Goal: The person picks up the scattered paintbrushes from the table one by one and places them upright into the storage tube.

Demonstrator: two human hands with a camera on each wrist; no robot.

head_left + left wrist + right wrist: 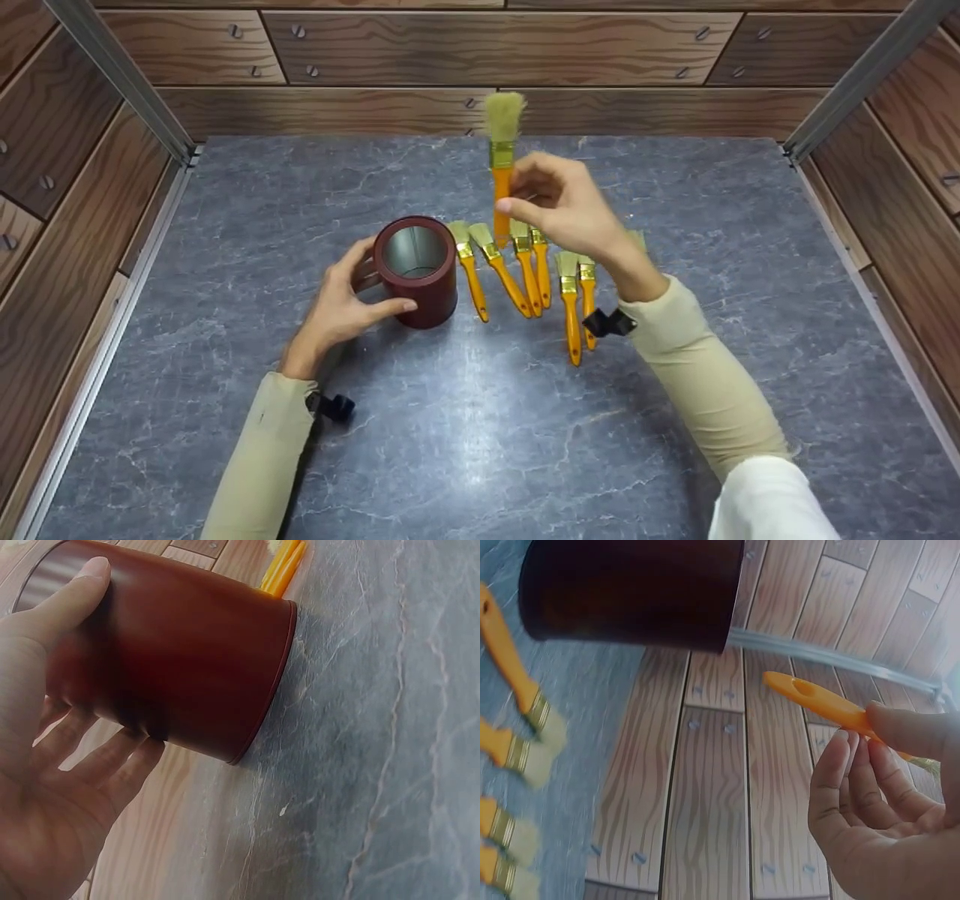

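My left hand (337, 300) holds a dark red cylindrical container (429, 300) by its side, thumb across the front and fingers behind. The container stands upright with its grey inner wall visible through the round top; in the left wrist view its lower rim is right at the tabletop. Above the table, my right hand (566, 206) pinches a paintbrush (502, 154) by its orange handle between thumb and fingertips. Its pale bristles point up and the handle end with a hole hangs down, as the right wrist view shows on the orange handle (810, 694).
Several similar paintbrushes lie right of the container, including one close beside it (472, 281) and another farther right (571, 315). Part of that group is hidden behind my right wrist. Wood-patterned walls (495, 49) enclose the grey marbled table (465, 465) at the back and sides.
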